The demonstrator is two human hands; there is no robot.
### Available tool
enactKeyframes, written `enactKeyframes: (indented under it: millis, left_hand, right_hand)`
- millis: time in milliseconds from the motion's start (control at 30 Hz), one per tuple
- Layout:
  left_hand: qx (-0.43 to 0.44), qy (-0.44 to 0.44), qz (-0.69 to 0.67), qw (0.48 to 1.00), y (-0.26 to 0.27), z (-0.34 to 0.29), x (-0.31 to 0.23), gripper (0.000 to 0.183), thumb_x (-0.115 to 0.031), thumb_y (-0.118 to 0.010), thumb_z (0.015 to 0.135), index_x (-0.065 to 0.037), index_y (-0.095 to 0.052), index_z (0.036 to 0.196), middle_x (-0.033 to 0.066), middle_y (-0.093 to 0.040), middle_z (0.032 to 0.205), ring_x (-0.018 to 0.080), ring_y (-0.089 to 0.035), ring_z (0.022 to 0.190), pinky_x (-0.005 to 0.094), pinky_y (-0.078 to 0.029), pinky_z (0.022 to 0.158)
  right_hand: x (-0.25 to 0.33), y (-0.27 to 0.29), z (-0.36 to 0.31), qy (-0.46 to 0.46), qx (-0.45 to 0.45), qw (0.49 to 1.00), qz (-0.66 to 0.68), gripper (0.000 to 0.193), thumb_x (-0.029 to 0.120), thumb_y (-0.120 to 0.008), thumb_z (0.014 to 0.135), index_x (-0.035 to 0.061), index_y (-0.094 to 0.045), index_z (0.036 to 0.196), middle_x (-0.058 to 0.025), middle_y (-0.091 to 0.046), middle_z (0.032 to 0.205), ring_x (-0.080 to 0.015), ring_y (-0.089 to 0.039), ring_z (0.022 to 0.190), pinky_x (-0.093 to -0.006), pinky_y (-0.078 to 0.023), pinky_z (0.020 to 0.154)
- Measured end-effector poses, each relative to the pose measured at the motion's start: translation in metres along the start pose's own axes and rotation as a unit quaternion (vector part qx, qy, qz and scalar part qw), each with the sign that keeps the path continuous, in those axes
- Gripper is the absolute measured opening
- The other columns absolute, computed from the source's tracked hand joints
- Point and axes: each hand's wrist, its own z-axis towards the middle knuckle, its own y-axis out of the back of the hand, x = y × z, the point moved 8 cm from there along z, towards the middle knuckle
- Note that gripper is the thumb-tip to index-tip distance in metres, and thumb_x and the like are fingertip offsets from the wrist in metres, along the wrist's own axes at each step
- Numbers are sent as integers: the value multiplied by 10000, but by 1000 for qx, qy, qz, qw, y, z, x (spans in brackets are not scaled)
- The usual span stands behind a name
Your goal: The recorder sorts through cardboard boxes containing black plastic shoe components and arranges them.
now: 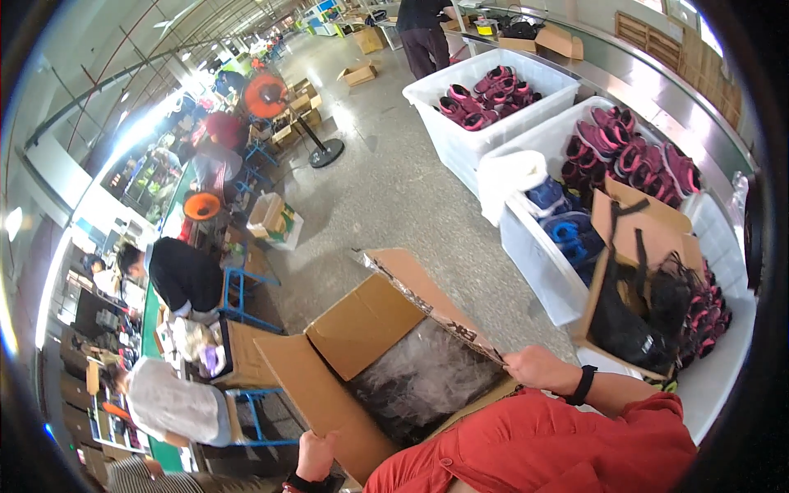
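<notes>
Standing open at six o'clock, one cardboard carton [349,333] is being held by two hands: one flap [308,382] is being gripped by the left hand [317,454] at seven, a second by the right hand [538,367] at four. Pink-purple shoes [497,89] are being contained by one white bin [460,156] at one o'clock.

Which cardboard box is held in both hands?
The open box before the red shirt, clear plastic inside; left hand and right hand hold only this one.
</notes>
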Motion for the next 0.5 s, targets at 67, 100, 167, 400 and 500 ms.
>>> enactKeyframes:
  millis: [67,100,167,400,500]
  left_hand:
    - [-3,36,128,991,4,59,-35,236,-142,-551,787,72,-629,850,120,-637,665,154,-595,618,312,-462,560]
    - [-8,20,142,990,4,87,-48,252,-160,-554,792,79,-622,834,137,-634,656,190,-606,613,327,-467,567]
    - [26,48,62,997,1,146,-72,199,-107,-567,792,26,-621,930,114,-633,731,166,-593,650,282,-465,580]
    - [-69,58,-36,995,9,351,-144,195,-14,-556,798,30,-617,978,74,-633,835,168,-592,693,274,-481,600]
    - [-78,49,-86,992,3,424,-213,183,-14,-541,817,33,-617,976,80,-640,847,166,-605,723,283,-495,637]
  right_hand:
    - [-16,14,71,3,11,1000,3,144,184,-518,815,49,-553,775,-219,-529,612,-402,-544,580,-470,-424,516]
    - [-30,14,101,1,29,999,22,152,197,-523,818,53,-558,783,-220,-533,610,-402,-546,577,-471,-427,514]
    - [-55,22,169,6,47,998,40,160,209,-529,821,56,-563,790,-221,-536,609,-403,-548,574,-472,-429,513]
    - [-111,90,426,59,47,997,19,155,186,-515,823,43,-556,782,-211,-548,591,-392,-567,568,-471,-446,508]
    - [-132,133,533,94,38,995,-2,150,148,-493,824,28,-545,750,-207,-545,581,-381,-574,568,-461,-443,504]
